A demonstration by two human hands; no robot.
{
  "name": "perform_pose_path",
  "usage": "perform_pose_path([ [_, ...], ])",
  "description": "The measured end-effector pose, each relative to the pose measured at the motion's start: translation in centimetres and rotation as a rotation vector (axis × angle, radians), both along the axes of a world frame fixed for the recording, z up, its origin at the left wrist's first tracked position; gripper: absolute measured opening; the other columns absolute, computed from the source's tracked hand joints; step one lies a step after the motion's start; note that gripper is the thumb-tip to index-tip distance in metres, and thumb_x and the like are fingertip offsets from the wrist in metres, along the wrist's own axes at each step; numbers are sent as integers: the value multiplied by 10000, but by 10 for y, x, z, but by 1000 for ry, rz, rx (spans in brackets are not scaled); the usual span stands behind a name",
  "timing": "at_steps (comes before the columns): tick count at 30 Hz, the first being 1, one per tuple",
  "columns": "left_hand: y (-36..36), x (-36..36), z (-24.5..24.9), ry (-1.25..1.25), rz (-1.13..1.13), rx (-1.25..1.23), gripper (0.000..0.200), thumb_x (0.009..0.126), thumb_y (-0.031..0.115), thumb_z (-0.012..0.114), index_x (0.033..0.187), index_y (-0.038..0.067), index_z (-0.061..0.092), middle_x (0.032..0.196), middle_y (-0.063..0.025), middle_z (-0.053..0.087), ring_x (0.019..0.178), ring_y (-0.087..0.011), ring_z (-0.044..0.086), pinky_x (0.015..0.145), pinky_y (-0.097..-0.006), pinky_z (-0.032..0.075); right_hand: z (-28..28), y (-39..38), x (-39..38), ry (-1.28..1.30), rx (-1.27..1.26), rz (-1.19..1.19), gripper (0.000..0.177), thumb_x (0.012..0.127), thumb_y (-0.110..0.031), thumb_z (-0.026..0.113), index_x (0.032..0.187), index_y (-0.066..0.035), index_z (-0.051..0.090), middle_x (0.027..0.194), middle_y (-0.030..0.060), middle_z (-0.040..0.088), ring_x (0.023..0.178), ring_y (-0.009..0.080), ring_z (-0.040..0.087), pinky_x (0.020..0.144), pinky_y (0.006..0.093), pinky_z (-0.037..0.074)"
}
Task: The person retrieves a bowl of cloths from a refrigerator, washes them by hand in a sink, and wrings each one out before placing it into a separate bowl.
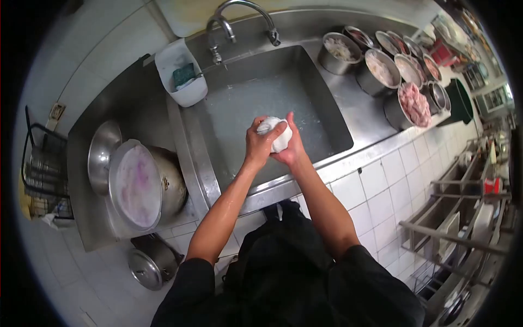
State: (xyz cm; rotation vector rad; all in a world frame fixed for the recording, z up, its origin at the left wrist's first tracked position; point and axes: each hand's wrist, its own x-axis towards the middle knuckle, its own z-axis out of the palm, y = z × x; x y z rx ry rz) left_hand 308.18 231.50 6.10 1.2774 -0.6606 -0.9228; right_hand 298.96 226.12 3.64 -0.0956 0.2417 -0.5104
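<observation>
A white bundle (280,139), which looks like wet cloth, is held between both hands above the sink. My left hand (259,143) wraps round its left side with the thumb across the front. My right hand (292,143) cups it from the right and below, fingers pointing up. Under the hands, the steel sink (332,117) holds cloudy greyish water. The curved faucet (248,5) stands at the sink's back edge.
A white container (197,91) with a green sponge (183,75) sits at the sink's left corner. Further left are a large pot (173,180) and a metal bowl (103,158). Several steel pots of food, one with pink meat (414,103), stand right. A lidded pot (146,270) is below left.
</observation>
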Motion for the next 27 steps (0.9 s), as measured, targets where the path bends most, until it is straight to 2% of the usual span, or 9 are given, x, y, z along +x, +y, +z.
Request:
perform_pose_path([
  [5, 2, 27, 32, 758, 122, 7, 327, 853, 344, 637, 1044, 83, 593, 988, -80, 639, 914, -240, 640, 810, -377, 529, 47, -4, 34, 541, -388, -500, 161, 794, -131, 665, 891, -6, 637, 831, 107, 642, 726, 246, 641, 670, 356, 521],
  [8, -18, 68, 1, 1074, -258, 31, 322, 875, 345, 575, 1076, 93, 577, 1020, -74, 634, 906, -224, 640, 832, -384, 521, 89, 7, 52, 1129, -1280, -724, 110, 696, -107, 685, 755, -31, 633, 812, 130, 642, 725, 293, 630, 672, 377, 501],
  [11, -21, 85, 25, 474, -520, -112, 290, 885, 321, 532, 1056, 93, 586, 981, -50, 644, 876, -185, 638, 797, -337, 529, 95, 5, 64, 1096, -1786, -834, 187, 574, -126, 719, 728, -52, 643, 787, 103, 621, 719, 282, 609, 644, 364, 488],
  [13, -29, 109, 15, -513, -661, -428, 237, 901, 282, 511, 1001, 87, 602, 952, -42, 646, 850, -161, 634, 741, -317, 539, 100, 11, 67, 1047, -2009, -786, 190, 553, -131, 724, 713, -70, 641, 794, 75, 624, 734, 287, 601, 640, 373, 488],
  [16, -41, 124, 17, 638, -941, 114, 140, 888, 190, 536, 938, 90, 618, 913, -25, 643, 819, -132, 621, 708, -307, 530, 101, 22, 62, 923, -2253, -643, 204, 533, -149, 740, 690, -81, 630, 810, 47, 630, 778, 281, 607, 661, 397, 492],
  [18, -65, 130, -63, 403, -1095, 231, 129, 866, 164, 542, 874, 79, 640, 832, -31, 641, 744, -138, 614, 665, -303, 517, 99, 28, 54, 808, -2482, -580, 195, 520, -153, 728, 662, -90, 611, 815, 24, 622, 783, 270, 597, 659, 406, 493],
  [20, -75, 126, -125, 140, -1248, 147, 168, 864, 201, 535, 835, 68, 633, 759, -43, 627, 691, -164, 610, 625, -318, 506, 66, 37, 47, 719, -2547, -411, 203, 504, -158, 704, 677, -99, 616, 833, 31, 622, 812, 267, 596, 671, 407, 498],
  [23, -35, 81, -63, -265, -1320, 593, 207, 867, 232, 511, 740, 105, 614, 681, -38, 608, 602, -173, 579, 590, -338, 490, 31, 59, 28, 732, -2551, -220, 246, 466, -164, 673, 699, -106, 618, 880, 59, 634, 887, 261, 601, 700, 399, 499],
  [27, -17, 51, -104, 492, -1080, 819, 244, 894, 335, 538, 983, 110, 570, 928, -32, 600, 820, -168, 570, 755, -350, 471, 10, 62, -7, 816, -2290, -194, 239, 550, -161, 720, 750, -69, 626, 882, 103, 641, 910, 309, 602, 812, 399, 477],
])
